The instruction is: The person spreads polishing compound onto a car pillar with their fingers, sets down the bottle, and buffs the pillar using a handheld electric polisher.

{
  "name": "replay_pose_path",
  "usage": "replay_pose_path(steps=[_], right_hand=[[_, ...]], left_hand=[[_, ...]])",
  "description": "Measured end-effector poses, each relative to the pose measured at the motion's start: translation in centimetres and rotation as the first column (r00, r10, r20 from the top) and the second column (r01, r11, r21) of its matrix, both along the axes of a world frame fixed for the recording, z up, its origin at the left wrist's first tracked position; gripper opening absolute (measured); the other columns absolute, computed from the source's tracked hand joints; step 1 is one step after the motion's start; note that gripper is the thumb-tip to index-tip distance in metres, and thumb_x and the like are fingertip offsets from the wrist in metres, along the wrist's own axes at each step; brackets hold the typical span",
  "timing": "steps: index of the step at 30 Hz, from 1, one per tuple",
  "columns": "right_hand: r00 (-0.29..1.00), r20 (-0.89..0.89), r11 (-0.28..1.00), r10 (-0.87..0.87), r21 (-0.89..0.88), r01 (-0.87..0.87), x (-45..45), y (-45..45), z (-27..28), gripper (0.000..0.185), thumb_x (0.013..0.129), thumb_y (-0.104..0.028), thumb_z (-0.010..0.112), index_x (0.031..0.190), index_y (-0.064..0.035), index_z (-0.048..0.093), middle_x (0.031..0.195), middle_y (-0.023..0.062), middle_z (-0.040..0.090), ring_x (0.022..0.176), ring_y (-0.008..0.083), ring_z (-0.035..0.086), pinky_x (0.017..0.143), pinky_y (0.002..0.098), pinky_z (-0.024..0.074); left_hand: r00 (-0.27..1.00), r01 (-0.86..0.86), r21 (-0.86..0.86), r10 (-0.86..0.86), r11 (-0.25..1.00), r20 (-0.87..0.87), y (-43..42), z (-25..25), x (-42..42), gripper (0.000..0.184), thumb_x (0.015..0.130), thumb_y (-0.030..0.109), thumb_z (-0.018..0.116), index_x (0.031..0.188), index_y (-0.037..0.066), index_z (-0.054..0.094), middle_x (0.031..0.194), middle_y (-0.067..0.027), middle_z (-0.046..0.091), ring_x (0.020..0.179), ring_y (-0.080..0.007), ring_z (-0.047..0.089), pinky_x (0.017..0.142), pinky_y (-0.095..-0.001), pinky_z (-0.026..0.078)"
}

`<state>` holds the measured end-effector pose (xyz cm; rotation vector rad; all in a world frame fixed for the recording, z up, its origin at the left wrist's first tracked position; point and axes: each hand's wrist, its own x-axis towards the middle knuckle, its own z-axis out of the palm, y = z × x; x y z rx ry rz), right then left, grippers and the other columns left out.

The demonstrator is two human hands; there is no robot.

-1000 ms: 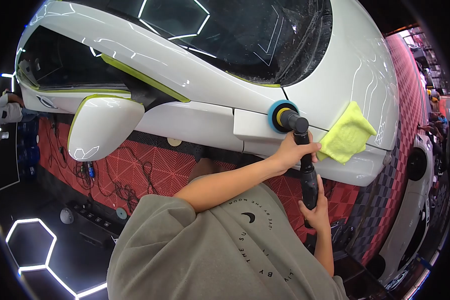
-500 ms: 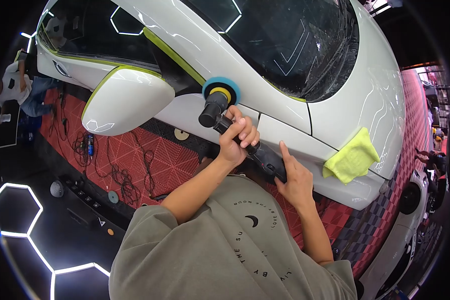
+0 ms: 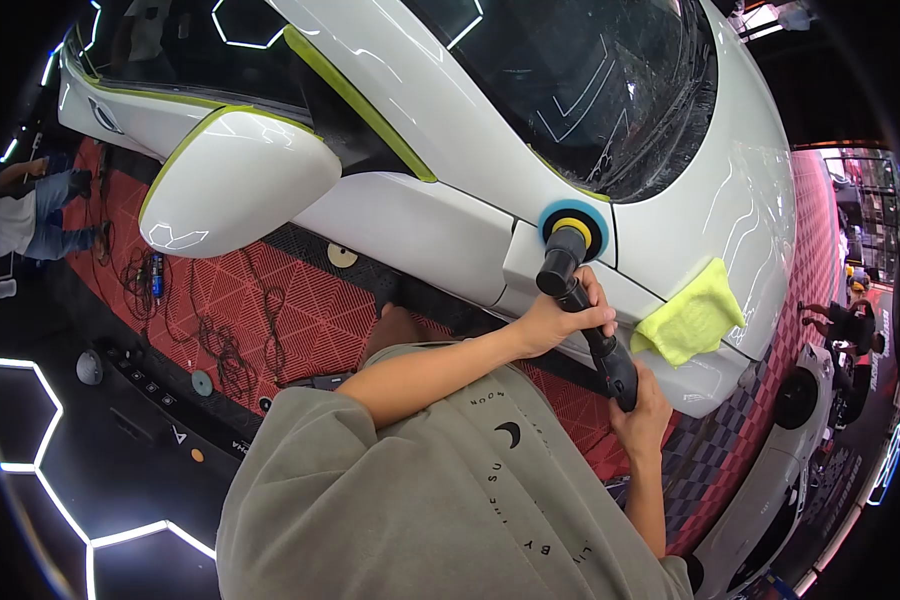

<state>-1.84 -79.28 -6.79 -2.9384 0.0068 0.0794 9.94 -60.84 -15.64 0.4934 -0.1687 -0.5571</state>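
A black polisher (image 3: 610,362) with a round blue foam pad (image 3: 601,213) is in both my hands. Its pad rests against the white car (image 3: 420,222), on the painted panel just below the corner of the windshield. My left hand (image 3: 562,318) wraps round the polisher's neck, close behind its head. At the tool's rear end, my right hand (image 3: 644,412) grips the body. A yellow-green microfiber cloth (image 3: 692,315) lies on the car's front fender, right of the pad.
The car's side mirror (image 3: 242,180) juts out at left. Cords (image 3: 225,360) lie in loops on the red floor tiles (image 3: 315,310), near a loose round pad (image 3: 342,256). Another person (image 3: 40,215) is at far left, and a second car (image 3: 770,480) stands at right.
The polisher and both hands have moved right and slightly down, taking the pad from near the mirror base to below the windshield corner. My right fingers have closed more round the tool's rear.
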Motion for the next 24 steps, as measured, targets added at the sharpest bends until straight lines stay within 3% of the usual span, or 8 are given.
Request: replay_pose_path(steps=[10, 17, 20, 24], right_hand=[[0.995, -0.032, 0.995, 0.095, -0.026, -0.096, 2.0, 2.8, -1.3, 0.062, 0.057, -0.006, 0.079, 0.116, -0.0127, 0.058, 0.09, 0.0083, 0.061, 0.078, 0.0306, 0.062, 0.066, 0.0397, 0.0496], [0.995, -0.005, 0.992, -0.098, 0.084, 0.098, -1.9, -1.7, -0.8, 0.056, 0.062, -0.005, 0.075, 0.115, -0.0098, 0.058, 0.094, 0.0107, 0.064, 0.082, 0.0331, 0.065, 0.069, 0.0417, 0.0511], [0.981, -0.061, 0.973, -0.186, 0.13, 0.192, -3.5, -3.6, -1.4, 0.053, 0.065, -0.004, 0.071, 0.116, -0.0077, 0.057, 0.097, 0.0139, 0.066, 0.086, 0.036, 0.065, 0.072, 0.0429, 0.0518], [0.952, -0.105, 0.918, -0.288, 0.253, 0.305, -4.4, -5.0, -2.0, 0.054, 0.066, -0.004, 0.069, 0.119, -0.0062, 0.057, 0.092, 0.0167, 0.066, 0.084, 0.0374, 0.066, 0.074, 0.0413, 0.0517]], left_hand=[[0.999, -0.022, -0.055, 0.024, 0.998, 0.036, 3.8, -1.7, 0.3, 0.028, 0.089, 0.001, 0.064, 0.09, 0.013, 0.039, 0.084, -0.0031, 0.053, 0.079, -0.0165, 0.063, 0.096, -0.0429, 0.05], [0.989, 0.137, -0.004, -0.136, 0.991, 0.061, -3.3, -0.2, 0.2, 0.028, 0.089, -0.001, 0.064, 0.09, 0.012, 0.039, 0.083, -0.0032, 0.054, 0.081, -0.0174, 0.065, 0.094, -0.042, 0.051], [0.981, 0.194, 0.063, -0.194, 0.979, -0.008, -6.2, 0.6, -0.4, 0.028, 0.087, 0.003, 0.069, 0.089, 0.01, 0.042, 0.081, -0.0042, 0.059, 0.078, -0.018, 0.066, 0.081, -0.0367, 0.053], [0.981, 0.192, 0.145, -0.189, 0.971, -0.034, -8.8, 1.7, 0.1, 0.026, 0.085, 0.011, 0.073, 0.087, 0.011, 0.047, 0.077, -0.0038, 0.062, 0.074, -0.0156, 0.066, 0.075, -0.0322, 0.051]])
